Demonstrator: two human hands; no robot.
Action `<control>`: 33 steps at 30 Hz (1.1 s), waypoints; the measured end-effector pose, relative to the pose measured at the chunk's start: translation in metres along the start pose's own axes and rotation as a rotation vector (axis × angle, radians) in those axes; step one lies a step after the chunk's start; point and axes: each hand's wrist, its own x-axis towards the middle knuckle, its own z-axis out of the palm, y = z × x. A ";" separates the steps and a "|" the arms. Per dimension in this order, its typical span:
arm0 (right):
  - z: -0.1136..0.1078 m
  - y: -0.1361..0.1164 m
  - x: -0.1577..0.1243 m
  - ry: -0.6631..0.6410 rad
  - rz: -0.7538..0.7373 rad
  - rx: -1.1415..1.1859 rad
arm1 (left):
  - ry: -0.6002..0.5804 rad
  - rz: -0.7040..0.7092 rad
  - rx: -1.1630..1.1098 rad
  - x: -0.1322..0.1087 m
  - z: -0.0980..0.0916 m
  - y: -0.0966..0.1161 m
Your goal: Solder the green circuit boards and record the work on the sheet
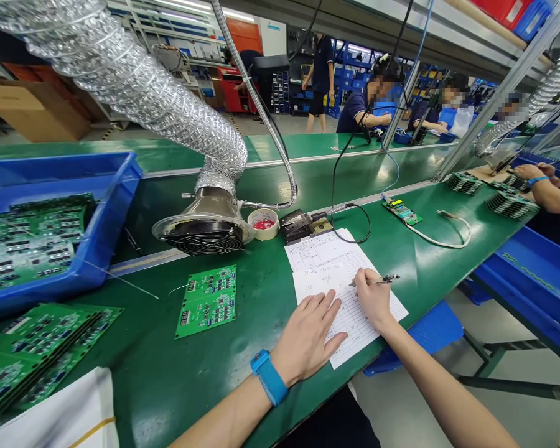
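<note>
My right hand (pixel 372 300) is closed around a pen (pixel 386 279), its tip down at the paper. Beneath both hands lie overlapping printed sheets (pixel 354 254), one of them a table form, with a white slip (pixel 308 281) bearing handwriting on top. My left hand (pixel 310 336) rests flat on the lower left of these papers, fingers stretched out, holding nothing. On that wrist is a blue band (pixel 269 377). To the left of the sheets, a green circuit board (pixel 208 301) with two small displays lies on the green table.
A blue bin (pixel 121 186) of circuit boards stands at left, with stacked boards (pixel 37 348) before it. A fume extractor (pixel 205 218), a tape roll (pixel 264 224) and a black device (pixel 303 225) stand behind. A small board with a cable (pixel 404 211) lies right. Several people sit farther off.
</note>
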 end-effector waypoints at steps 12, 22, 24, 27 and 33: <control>-0.020 -0.007 0.020 0.091 -0.105 -0.002 | 0.059 0.065 0.010 -0.004 0.004 -0.002; -0.020 0.008 0.063 -0.366 -0.393 -0.181 | 0.041 0.115 -0.034 -0.005 0.003 -0.001; -0.016 0.012 0.059 -0.424 -0.398 -0.160 | 0.042 0.110 -0.034 -0.005 0.002 0.000; -0.014 0.014 0.054 -0.494 -0.383 -0.123 | 0.046 0.099 -0.037 -0.004 0.001 0.000; -0.014 0.010 0.049 -0.487 -0.303 0.012 | 0.059 0.099 -0.045 -0.004 0.002 0.000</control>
